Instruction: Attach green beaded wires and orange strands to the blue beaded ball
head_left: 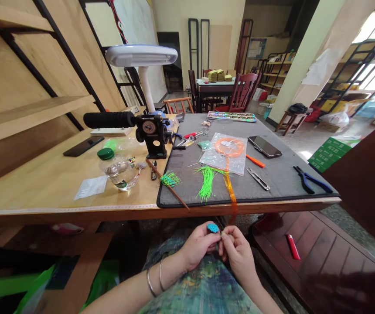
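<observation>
Above my lap, just below the table's front edge, both hands meet. My left hand [201, 245] is closed around a small bright blue cluster with a bumpy top [213, 227], which pokes up between thumb and fingers. Fingertips of my right hand [236, 246] pinch together right beside it; whatever they hold is too small to make out. An orange bundle of fine strands [229, 192] hangs over the table edge behind my right hand. On the grey mat [181, 198] lie a bunch of bright green strands [206, 183] and a brown stick [177, 196] near green-and-blue tufts [170, 179].
A black hand-cranked winder [155, 137] stands left of the mat, near a clear jar [121, 174] and a lamp [141, 56]. To the right are thread snips [258, 179], blue-handled pliers [310, 179] and a phone [265, 146]. A red lighter [293, 247] rests on a wooden seat [325, 266].
</observation>
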Available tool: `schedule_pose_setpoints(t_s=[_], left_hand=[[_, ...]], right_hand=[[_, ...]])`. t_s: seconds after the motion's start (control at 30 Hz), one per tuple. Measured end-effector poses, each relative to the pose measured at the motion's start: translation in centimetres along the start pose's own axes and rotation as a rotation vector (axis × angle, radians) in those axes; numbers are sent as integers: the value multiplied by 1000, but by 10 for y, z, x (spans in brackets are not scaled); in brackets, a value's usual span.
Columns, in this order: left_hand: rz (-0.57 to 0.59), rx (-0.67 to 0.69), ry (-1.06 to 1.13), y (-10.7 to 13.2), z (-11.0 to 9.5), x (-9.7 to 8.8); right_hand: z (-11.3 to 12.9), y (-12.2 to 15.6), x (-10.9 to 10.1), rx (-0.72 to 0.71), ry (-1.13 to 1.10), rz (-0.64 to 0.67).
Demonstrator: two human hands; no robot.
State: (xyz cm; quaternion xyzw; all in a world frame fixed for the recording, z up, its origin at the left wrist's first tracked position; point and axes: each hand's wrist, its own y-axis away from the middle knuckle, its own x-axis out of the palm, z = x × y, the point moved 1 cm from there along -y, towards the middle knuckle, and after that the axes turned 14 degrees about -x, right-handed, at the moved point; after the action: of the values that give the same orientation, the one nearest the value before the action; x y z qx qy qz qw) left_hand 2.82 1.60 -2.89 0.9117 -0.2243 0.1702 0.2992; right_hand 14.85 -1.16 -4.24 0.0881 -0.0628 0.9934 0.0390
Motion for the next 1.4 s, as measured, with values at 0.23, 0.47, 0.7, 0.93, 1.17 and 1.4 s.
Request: schedule_pose_setpoints(t_s=[0.23, 0.47, 0.7, 0.93, 1.17, 1.4], left_hand=[[-132, 180, -247, 3, -3, 0], [-262, 245, -364, 6, -7, -4], [-275, 320, -397, 5, -10, -8], [-402, 462, -533, 10, -11, -16], [-549, 463, -315, 6, -9, -22], [-266, 240, -174, 3, -9, -11]], right_hand=[[-3, 0, -2, 13, -13, 21], [-1, -1, -6, -21, -40, -9], [-2, -2, -6, -120, 120, 75], [4, 1, -4, -385, 580, 241], [7, 6, -14, -579, 820, 184], [8, 5, -17, -449, 612, 83]])
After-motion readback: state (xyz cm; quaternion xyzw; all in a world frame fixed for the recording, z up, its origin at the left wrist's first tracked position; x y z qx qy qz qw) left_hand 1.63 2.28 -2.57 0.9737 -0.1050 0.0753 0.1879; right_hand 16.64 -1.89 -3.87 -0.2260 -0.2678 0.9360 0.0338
